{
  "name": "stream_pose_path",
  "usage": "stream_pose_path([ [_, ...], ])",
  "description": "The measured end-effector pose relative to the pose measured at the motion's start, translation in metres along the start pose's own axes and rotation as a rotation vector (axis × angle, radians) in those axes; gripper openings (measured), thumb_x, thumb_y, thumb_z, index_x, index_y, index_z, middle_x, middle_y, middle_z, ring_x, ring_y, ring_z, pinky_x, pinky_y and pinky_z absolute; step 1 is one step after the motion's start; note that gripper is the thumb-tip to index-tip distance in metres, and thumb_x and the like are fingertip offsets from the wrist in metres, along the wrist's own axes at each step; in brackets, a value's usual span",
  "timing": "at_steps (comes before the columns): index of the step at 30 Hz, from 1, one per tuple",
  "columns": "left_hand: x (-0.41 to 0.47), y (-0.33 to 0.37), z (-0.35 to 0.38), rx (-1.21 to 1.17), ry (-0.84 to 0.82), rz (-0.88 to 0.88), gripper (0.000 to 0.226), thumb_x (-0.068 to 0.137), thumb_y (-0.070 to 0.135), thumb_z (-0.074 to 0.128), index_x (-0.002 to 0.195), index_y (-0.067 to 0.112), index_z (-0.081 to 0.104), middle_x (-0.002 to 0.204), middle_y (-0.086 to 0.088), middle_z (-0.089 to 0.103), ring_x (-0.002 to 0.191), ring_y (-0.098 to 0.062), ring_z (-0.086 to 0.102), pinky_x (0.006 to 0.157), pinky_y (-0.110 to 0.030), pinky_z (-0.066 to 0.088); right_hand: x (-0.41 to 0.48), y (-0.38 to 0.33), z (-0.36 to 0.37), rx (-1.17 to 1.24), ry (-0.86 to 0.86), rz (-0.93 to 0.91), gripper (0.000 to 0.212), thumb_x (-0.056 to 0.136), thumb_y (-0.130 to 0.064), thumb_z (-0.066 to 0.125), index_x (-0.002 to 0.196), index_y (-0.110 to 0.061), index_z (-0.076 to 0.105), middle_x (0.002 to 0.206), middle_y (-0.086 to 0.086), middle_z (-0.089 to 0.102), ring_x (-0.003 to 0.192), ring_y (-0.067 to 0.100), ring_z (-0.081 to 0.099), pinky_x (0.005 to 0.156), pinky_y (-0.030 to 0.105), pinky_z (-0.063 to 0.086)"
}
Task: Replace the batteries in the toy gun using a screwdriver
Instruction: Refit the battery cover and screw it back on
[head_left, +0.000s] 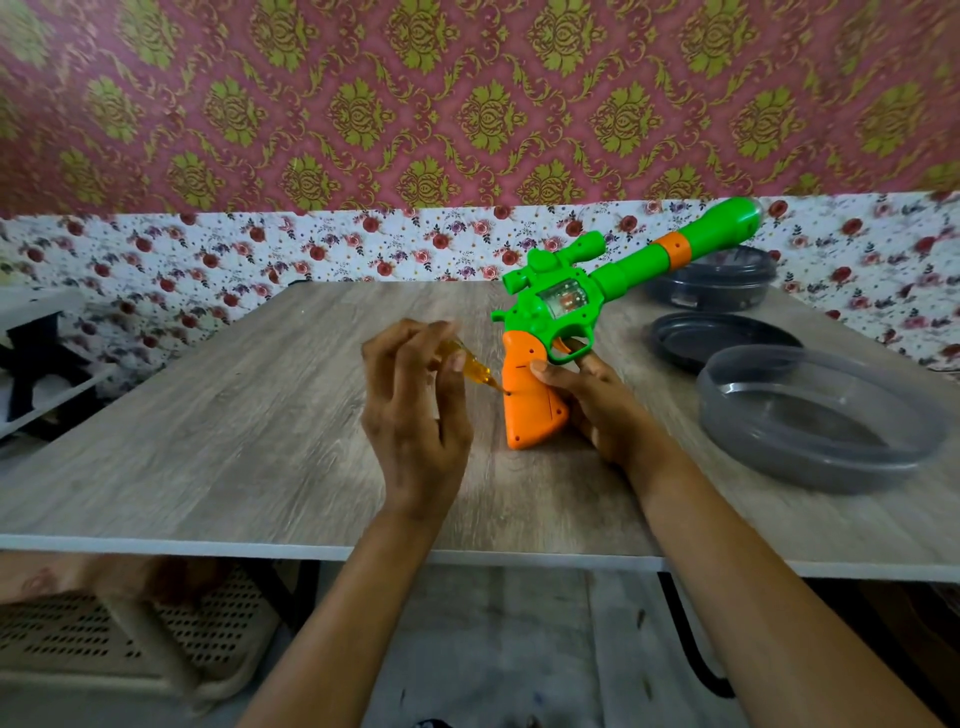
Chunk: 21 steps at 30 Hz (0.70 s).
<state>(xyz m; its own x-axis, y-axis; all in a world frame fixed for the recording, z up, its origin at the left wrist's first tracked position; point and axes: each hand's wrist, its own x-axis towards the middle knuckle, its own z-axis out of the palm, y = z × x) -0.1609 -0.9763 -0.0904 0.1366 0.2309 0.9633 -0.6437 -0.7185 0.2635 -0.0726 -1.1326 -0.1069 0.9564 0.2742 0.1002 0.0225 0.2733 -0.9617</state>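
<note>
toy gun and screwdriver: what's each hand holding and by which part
The right hand holds the toy gun by its orange grip. The left hand pinches the screwdriver by its yellow handle, tip against that grip.

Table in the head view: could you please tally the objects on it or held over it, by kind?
Toy gun: 1
Screwdriver: 1
Grey round dishes: 3
Total: 5

grey tub (769, 460), flat lid (691, 338), 2nd tub (727, 288) on wood table (208, 415), rt side; floral wallpaper (363, 104) behind
</note>
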Motion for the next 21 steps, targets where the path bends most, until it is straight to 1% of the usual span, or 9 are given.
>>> stream_pose_path([
  [3, 0.0006, 0.0022, 0.0001, 0.004, -0.022, -0.023, 0.032, 0.093, 0.001, 0.044, 0.124, 0.01, 0.045, 0.117, -0.009, 0.057, 0.106, -0.003, 0.052, 0.088, -0.007, 0.039, -0.0005, -0.0007, 0.0002, -0.005, 0.005, 0.003, 0.056, 0.085, -0.014, 0.063, 0.137, -0.018, 0.043, 0.127, 0.007, 0.06, 0.104, 0.019, 0.064, 0.07, 0.03, 0.057],
  [5, 0.0005, 0.0023, 0.0001, 0.006, -0.037, 0.003, 0.032, 0.093, 0.001, 0.042, 0.124, 0.004, 0.051, 0.12, -0.016, 0.059, 0.116, -0.008, 0.05, 0.095, -0.011, 0.039, -0.0008, -0.001, 0.0003, -0.006, 0.006, 0.004, 0.056, 0.085, -0.014, 0.063, 0.136, -0.018, 0.043, 0.127, 0.007, 0.061, 0.103, 0.02, 0.064, 0.069, 0.03, 0.057],
  [6, 0.0007, 0.0025, 0.0003, -0.006, -0.043, 0.015, 0.031, 0.094, 0.003, 0.042, 0.123, 0.002, 0.054, 0.122, -0.017, 0.058, 0.118, -0.008, 0.05, 0.095, -0.013, 0.04, -0.0008, -0.0012, 0.0006, -0.004, 0.007, 0.004, 0.055, 0.085, -0.013, 0.063, 0.136, -0.018, 0.043, 0.126, 0.007, 0.061, 0.103, 0.019, 0.065, 0.069, 0.03, 0.057],
  [8, 0.0005, 0.0017, 0.0007, -0.025, -0.047, 0.036, 0.028, 0.094, 0.008, 0.046, 0.119, 0.005, 0.058, 0.121, -0.015, 0.055, 0.115, -0.001, 0.048, 0.087, -0.015, 0.044, -0.001, -0.0014, 0.001, 0.0, 0.007, 0.004, 0.055, 0.085, -0.013, 0.063, 0.136, -0.018, 0.044, 0.126, 0.007, 0.061, 0.102, 0.019, 0.065, 0.068, 0.029, 0.057],
  [9, 0.0002, 0.0012, 0.0008, -0.03, -0.039, 0.042, 0.025, 0.094, 0.01, 0.048, 0.117, 0.008, 0.058, 0.116, -0.014, 0.054, 0.11, 0.003, 0.047, 0.081, -0.015, 0.046, -0.0009, -0.0012, 0.001, 0.004, 0.006, 0.003, 0.055, 0.085, -0.012, 0.063, 0.136, -0.018, 0.044, 0.126, 0.007, 0.061, 0.102, 0.019, 0.065, 0.068, 0.029, 0.057],
  [11, -0.0006, -0.0003, 0.0009, -0.034, -0.02, 0.035, 0.02, 0.094, 0.014, 0.05, 0.113, 0.011, 0.055, 0.106, -0.01, 0.05, 0.099, 0.003, 0.045, 0.074, -0.014, 0.045, -0.0009, -0.0008, 0.0009, 0.006, 0.005, 0.001, 0.055, 0.084, -0.012, 0.063, 0.136, -0.018, 0.044, 0.126, 0.007, 0.061, 0.101, 0.018, 0.065, 0.069, 0.029, 0.057],
  [14, -0.0008, 0.0, 0.0011, -0.024, -0.012, -0.001, 0.022, 0.094, 0.01, 0.048, 0.115, 0.011, 0.049, 0.105, -0.01, 0.055, 0.092, -0.002, 0.048, 0.076, -0.008, 0.04, -0.0008, -0.0004, 0.0005, 0.004, 0.009, 0.001, 0.056, 0.084, -0.012, 0.063, 0.136, -0.018, 0.043, 0.127, 0.007, 0.061, 0.102, 0.018, 0.065, 0.07, 0.03, 0.057],
  [18, -0.0006, 0.0031, 0.0004, -0.004, -0.035, 0.006, 0.029, 0.093, 0.002, 0.042, 0.12, 0.009, 0.049, 0.109, -0.012, 0.061, 0.098, -0.005, 0.054, 0.08, -0.01, 0.042, -0.0012, -0.0011, 0.0009, 0.011, 0.009, 0.006, 0.056, 0.084, -0.012, 0.063, 0.136, -0.018, 0.044, 0.127, 0.008, 0.061, 0.103, 0.02, 0.065, 0.071, 0.032, 0.057],
  [21, -0.001, 0.0016, 0.0007, -0.041, -0.053, 0.03, 0.026, 0.093, 0.009, 0.046, 0.118, 0.011, 0.052, 0.115, -0.009, 0.055, 0.103, -0.009, 0.054, 0.081, -0.015, 0.046, -0.0009, -0.0007, 0.0013, 0.011, 0.007, 0.006, 0.054, 0.084, -0.012, 0.064, 0.135, -0.016, 0.045, 0.126, 0.009, 0.061, 0.103, 0.021, 0.065, 0.073, 0.034, 0.057],
])
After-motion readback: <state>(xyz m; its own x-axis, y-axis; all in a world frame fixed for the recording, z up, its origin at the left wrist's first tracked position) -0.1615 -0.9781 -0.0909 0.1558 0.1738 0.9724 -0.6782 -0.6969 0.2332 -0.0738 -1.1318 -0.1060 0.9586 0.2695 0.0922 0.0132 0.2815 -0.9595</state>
